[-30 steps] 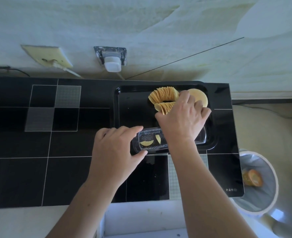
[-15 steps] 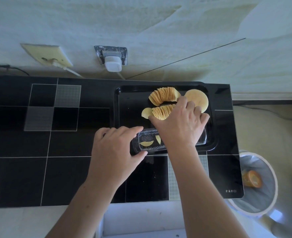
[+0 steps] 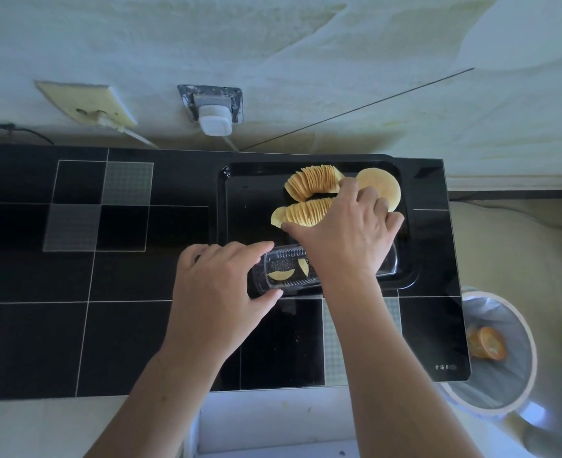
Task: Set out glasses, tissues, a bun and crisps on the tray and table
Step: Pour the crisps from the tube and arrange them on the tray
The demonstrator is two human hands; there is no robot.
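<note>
A black tray [image 3: 240, 200] lies on the black tiled counter. Two fanned rows of crisps sit on it: a far row [image 3: 312, 181] and a near row [image 3: 306, 213]. A pale round bun [image 3: 380, 185] lies at the tray's far right. My right hand [image 3: 345, 233] grips the right end of the near row, thumb along its front. A clear plastic crisp container [image 3: 283, 272] lies on its side at the tray's front edge with a few crisps inside. My left hand [image 3: 220, 285] holds its left end. No glasses or tissues are in view.
The counter [image 3: 75, 309] stretches left along a wall with two sockets [image 3: 213, 110] and a plugged cable. A lined waste bin [image 3: 494, 352] with orange peel stands on the floor at the right. A white drawer front [image 3: 266, 421] shows below the counter edge.
My right hand slid the near row of crisps to the left on the tray, spreading it out and uncovering the bun. My left hand stayed on the container.
</note>
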